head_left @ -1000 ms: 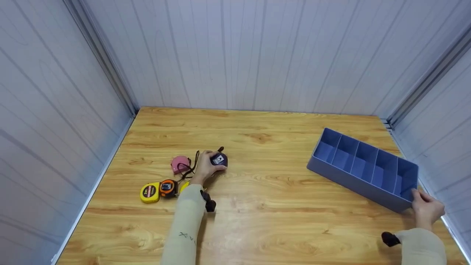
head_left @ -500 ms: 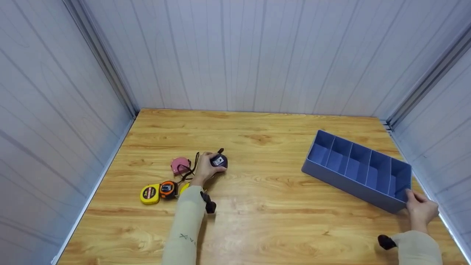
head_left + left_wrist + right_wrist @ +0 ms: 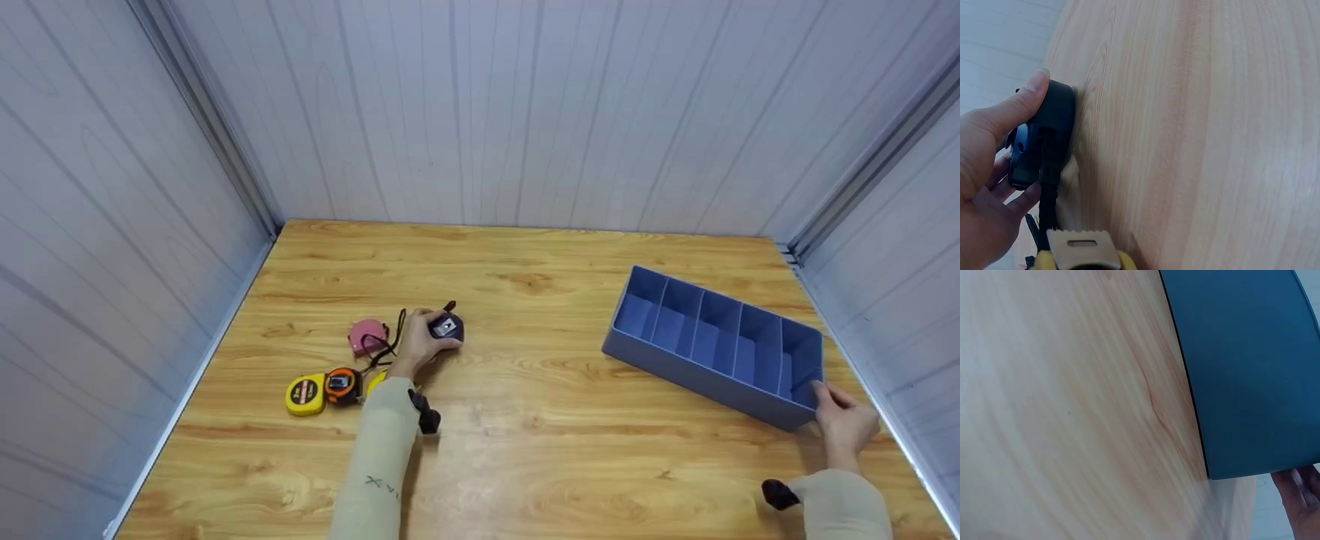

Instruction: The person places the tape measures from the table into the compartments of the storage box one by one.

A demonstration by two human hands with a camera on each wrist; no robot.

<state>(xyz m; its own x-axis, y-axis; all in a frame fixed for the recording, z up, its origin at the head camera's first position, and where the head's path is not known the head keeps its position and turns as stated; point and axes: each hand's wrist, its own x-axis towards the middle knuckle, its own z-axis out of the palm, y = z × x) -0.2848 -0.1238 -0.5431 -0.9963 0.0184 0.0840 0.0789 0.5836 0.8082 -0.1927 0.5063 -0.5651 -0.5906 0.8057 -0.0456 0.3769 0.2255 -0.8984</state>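
Note:
My left hand (image 3: pixel 421 342) grips a dark tape measure (image 3: pixel 447 326) by its sides, with the thumb on the near side. In the left wrist view the tape measure (image 3: pixel 1044 135) stands close over the wood, a black strap trailing from it. A blue divided box (image 3: pixel 712 349) with several compartments lies slanted at the right. My right hand (image 3: pixel 846 420) pinches the rim at its near right corner. Seen from the right wrist, the box's side wall (image 3: pixel 1252 377) fills the upper right, and the fingers (image 3: pixel 1291 495) are at its end.
Left of the left hand lie a pink tape measure (image 3: pixel 367 337), an orange and black one (image 3: pixel 342 385) and a yellow one (image 3: pixel 305 394). Another yellow tape measure (image 3: pixel 376 381) is partly hidden under the left forearm. Pale panel walls (image 3: pixel 480 112) enclose the wooden table (image 3: pixel 540 450).
The blue box has slid to the left across the table, with my right hand holding its corner. My left hand and the dark tape measure have stayed in place.

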